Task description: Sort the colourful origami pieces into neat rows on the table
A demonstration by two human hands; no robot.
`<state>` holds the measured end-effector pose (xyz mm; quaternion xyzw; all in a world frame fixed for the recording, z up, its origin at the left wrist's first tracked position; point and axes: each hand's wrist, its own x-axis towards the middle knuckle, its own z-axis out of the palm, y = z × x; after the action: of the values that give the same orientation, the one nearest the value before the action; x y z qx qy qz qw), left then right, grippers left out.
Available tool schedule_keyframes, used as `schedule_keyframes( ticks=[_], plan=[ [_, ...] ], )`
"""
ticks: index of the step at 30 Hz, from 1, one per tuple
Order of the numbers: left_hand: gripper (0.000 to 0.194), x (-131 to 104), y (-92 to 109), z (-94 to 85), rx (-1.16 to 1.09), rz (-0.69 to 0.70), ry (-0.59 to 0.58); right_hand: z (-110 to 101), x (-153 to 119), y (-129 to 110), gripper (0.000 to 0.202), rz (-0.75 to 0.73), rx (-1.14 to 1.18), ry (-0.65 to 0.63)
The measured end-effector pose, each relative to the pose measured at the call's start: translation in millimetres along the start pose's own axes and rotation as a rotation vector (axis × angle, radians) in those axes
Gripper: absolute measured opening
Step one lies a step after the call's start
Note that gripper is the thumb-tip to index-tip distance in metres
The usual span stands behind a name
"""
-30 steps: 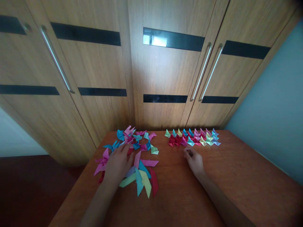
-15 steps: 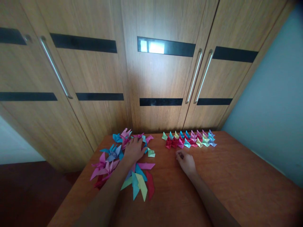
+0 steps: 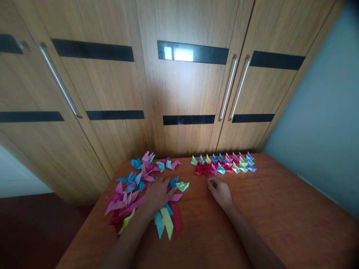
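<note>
- The desk [image 3: 280, 209] runs up against a wooden wardrobe [image 3: 179, 86], and I'd keep all the work on its near half, where both hands have room.
- The loose heap of folded paper pieces [image 3: 131, 183] sprawls over the left of the desk, pink, blue, green and red mixed, some long and flat, some winged. I'd press lightly there so the folds don't flatten.
- The tidy rows of small paper pieces [image 3: 224, 164] stand at the back right, close-packed. I judge any sweep of an arm near them could knock them over, so I'd come at them from the front.
- My left hand [image 3: 158, 192] lies palm down, fingers spread, flat on the heap's right side; whether it pinches a piece underneath I cannot tell.
- My right hand [image 3: 220, 190] rests on bare desk just before the rows, fingers curled in loosely; something small may sit at the fingertips, too blurred to say.
</note>
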<state>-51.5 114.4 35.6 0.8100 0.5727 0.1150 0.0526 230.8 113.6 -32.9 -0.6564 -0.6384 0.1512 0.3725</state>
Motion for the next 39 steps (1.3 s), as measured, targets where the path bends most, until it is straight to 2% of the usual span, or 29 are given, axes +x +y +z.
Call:
schedule_keyframes(
  ticks=[4,7,18,25,32,39],
  plan=[
    [0.035,-8.0,-4.4,-4.8,-0.007,0.060,0.085,0.7,0.7,1.2,0.019,-0.007,0.004,0.007],
    [0.033,-9.6,-10.8,-5.8,-0.001,0.049,0.127,1.5,1.1,2.6,0.019,-0.001,0.010,0.005],
    [0.036,-15.9,-25.7,-6.4,0.015,-0.014,0.121,0.0,-0.1,0.4,0.019,0.008,0.012,0.003],
    [0.049,-5.7,-22.5,-9.5,0.062,0.076,0.080,0.8,0.3,2.1,0.018,0.000,0.016,-0.003],
    [0.039,-2.5,-21.3,-6.0,0.077,0.085,0.059,2.3,0.9,4.3,0.018,-0.003,0.036,0.010],
    [0.026,-9.1,-27.7,-20.5,0.047,0.138,0.043,2.0,0.5,3.9,0.019,-0.002,0.040,0.013]
  ],
)
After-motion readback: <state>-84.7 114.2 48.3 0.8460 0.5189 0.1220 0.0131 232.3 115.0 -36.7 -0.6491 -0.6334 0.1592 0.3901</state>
